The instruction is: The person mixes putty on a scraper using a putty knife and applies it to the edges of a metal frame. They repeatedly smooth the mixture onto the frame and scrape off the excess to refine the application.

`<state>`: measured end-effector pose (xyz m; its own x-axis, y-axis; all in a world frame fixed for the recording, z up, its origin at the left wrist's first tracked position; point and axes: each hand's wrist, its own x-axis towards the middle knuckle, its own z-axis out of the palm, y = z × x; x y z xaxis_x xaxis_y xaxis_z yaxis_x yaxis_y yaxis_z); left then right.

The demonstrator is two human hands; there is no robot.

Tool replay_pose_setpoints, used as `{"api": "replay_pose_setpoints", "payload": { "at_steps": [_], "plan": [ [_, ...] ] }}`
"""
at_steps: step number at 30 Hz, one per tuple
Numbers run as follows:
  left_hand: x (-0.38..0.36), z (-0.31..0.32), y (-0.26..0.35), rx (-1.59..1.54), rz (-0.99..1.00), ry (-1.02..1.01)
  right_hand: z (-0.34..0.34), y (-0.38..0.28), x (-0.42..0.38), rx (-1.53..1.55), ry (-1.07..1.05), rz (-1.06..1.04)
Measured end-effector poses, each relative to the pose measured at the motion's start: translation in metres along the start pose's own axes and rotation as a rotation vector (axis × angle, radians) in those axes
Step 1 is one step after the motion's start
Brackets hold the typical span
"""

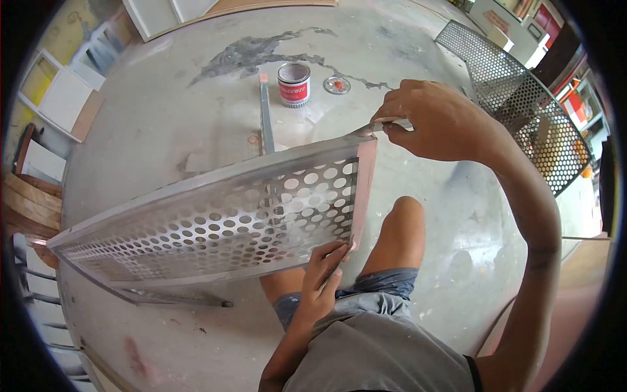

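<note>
A long perforated metal panel (215,173) with a pale frame stands tilted in front of me. The short end of its frame is pinkish. At the upper right corner, my right hand (434,121) is closed around what looks like a putty knife (394,120), its blade against the frame's top edge. My left hand (320,277) is closed by the panel's lower right corner, on a thin dark flat piece (332,269) whose kind I cannot make out. Beyond the panel stands an open can (294,85) with a red and white label, its lid (337,85) beside it.
A grey bar (266,114) reaches from under the panel toward the can. Another perforated panel (522,91), dark and curved, stands at the right. White panels (62,95) lean at the left, near a metal rack (42,297). The concrete floor (163,85) has dark stains.
</note>
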<state>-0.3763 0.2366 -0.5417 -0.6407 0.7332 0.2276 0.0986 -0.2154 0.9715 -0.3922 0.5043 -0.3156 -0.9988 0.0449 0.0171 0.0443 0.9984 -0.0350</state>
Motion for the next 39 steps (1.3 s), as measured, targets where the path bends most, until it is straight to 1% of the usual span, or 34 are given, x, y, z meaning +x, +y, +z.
{"api": "replay_pose_setpoints", "payload": {
  "at_steps": [2, 4, 6, 11, 13, 17, 19, 22, 26, 29, 32, 35, 37, 39],
  "plan": [
    [0.001, -0.004, 0.001, -0.047, -0.028, 0.001, 0.002, 0.001, 0.001, 0.002, -0.005, 0.003],
    [0.005, -0.006, 0.002, -0.026, -0.024, 0.008, 0.002, 0.001, 0.001, 0.004, -0.01, 0.005],
    [0.005, -0.008, -0.001, -0.012, -0.015, 0.01, -0.001, -0.002, -0.004, 0.052, -0.023, -0.048],
    [0.006, -0.012, -0.006, -0.005, -0.022, -0.001, -0.013, -0.013, -0.025, 0.018, -0.028, -0.045],
    [0.005, -0.012, -0.008, -0.003, -0.028, 0.0, -0.016, -0.012, -0.026, 0.013, 0.049, -0.028],
    [0.005, -0.011, -0.012, -0.014, -0.022, 0.004, -0.007, -0.005, -0.015, -0.011, 0.042, -0.013],
    [0.006, -0.012, -0.011, -0.026, -0.026, 0.001, 0.001, -0.002, -0.012, -0.01, 0.077, -0.073],
    [0.008, -0.015, -0.011, 0.023, -0.041, -0.017, 0.002, -0.005, -0.01, -0.002, 0.065, -0.056],
    [0.007, -0.015, -0.014, 0.001, -0.043, -0.007, 0.003, -0.006, -0.009, -0.008, 0.033, -0.042],
    [0.006, -0.015, -0.019, 0.018, -0.015, -0.02, 0.004, -0.006, -0.009, -0.03, 0.037, -0.042],
    [0.004, -0.013, -0.019, 0.027, -0.033, -0.035, 0.005, -0.005, -0.008, -0.019, 0.025, -0.059],
    [0.004, -0.011, -0.018, -0.028, -0.074, -0.006, 0.004, -0.007, -0.009, -0.03, -0.032, -0.024],
    [0.004, -0.012, -0.02, 0.03, -0.041, -0.032, 0.004, -0.009, -0.012, -0.05, -0.072, -0.005],
    [0.003, -0.014, -0.021, 0.049, -0.043, -0.039, -0.004, -0.012, -0.019, -0.041, -0.065, -0.019]
  ]
}}
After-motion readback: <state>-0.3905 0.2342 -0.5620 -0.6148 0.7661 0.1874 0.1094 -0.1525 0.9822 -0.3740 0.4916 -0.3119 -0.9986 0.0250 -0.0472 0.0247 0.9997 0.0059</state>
